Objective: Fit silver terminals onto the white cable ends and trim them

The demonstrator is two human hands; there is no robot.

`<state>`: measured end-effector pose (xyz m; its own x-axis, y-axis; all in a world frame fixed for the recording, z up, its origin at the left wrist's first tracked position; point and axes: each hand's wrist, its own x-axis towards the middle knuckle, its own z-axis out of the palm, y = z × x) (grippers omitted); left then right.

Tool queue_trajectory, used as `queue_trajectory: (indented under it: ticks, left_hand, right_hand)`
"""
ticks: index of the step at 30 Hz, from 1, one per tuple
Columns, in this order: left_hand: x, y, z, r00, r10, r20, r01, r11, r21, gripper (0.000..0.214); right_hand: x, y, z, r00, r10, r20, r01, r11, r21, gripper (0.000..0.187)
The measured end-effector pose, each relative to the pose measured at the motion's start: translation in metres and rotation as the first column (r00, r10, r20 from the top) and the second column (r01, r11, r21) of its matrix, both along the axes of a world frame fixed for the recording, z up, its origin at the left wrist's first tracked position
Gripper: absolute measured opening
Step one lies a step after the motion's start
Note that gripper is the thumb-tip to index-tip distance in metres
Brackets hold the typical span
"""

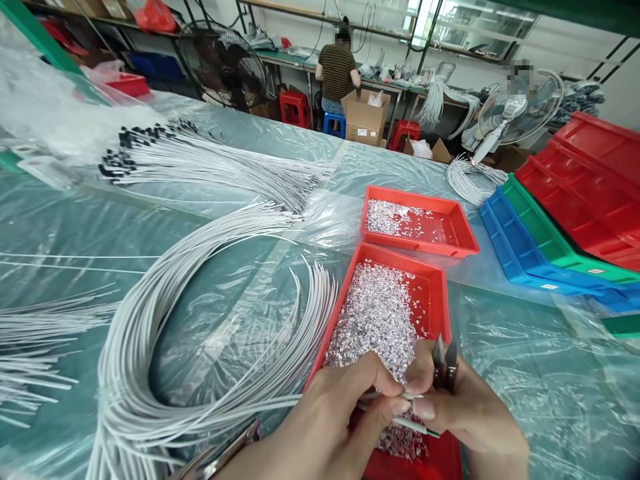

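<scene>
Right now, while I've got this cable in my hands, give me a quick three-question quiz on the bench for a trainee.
1. True or false: the nearer red tray holds silvery scraps.
2. The left hand and right hand both pinch a white cable. What else does the right hand grip? A cutters; B screwdriver; C tape roll.
3. Fill in: at the right, the tray between the blue tray and the stacked red trays is ____.
Key: 1 true; 2 A; 3 green, the green tray.
</scene>
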<state>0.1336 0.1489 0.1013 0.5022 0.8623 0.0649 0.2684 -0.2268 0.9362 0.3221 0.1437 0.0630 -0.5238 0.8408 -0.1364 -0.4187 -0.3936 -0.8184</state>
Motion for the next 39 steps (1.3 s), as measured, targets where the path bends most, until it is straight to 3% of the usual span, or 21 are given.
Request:
queue_trajectory:
  ticks: [6, 13, 22, 25, 29, 39]
  left_hand:
    - [-0.003, -0.003, -0.004, 0.997, -0.071, 0.036, 0.073, 0.995, -0.072, 0.012]
    - [0.001, -0.006, 0.004, 0.992, -0.034, 0.119, 0.057, 0.979, -0.194, 0.012]
    - [-0.002, -0.002, 0.005, 0.981, -0.052, 0.186, 0.134, 0.876, -0.463, 0.016]
    - [-0.002, 0.000, 0.004, 0.962, -0.072, 0.264, 0.190, 0.869, -0.457, 0.014]
    - [-0.002, -0.002, 0.005, 0.961, -0.045, 0.275, 0.176, 0.863, -0.474, 0.013]
    - [-0.002, 0.003, 0.008, 0.945, -0.045, 0.324, 0.222, 0.816, -0.534, 0.013]
  right_hand:
    - [-0.004, 0.002, 0.005, 1.000, 0.002, 0.016, -0.002, 1.000, 0.003, 0.019]
    - [-0.003, 0.002, 0.006, 0.998, 0.019, 0.060, -0.017, 0.999, -0.032, 0.022]
    - [0.004, -0.003, -0.010, 0.997, 0.038, 0.067, -0.036, 0.999, -0.028, 0.025]
    - [0.007, -0.004, -0.014, 0.994, 0.043, 0.105, -0.041, 0.999, -0.020, 0.028]
    - [0.008, -0.003, -0.013, 0.988, 0.056, 0.146, -0.055, 0.998, -0.010, 0.030]
    - [0.000, 0.002, 0.007, 0.957, 0.021, 0.289, -0.044, 0.996, 0.073, 0.031]
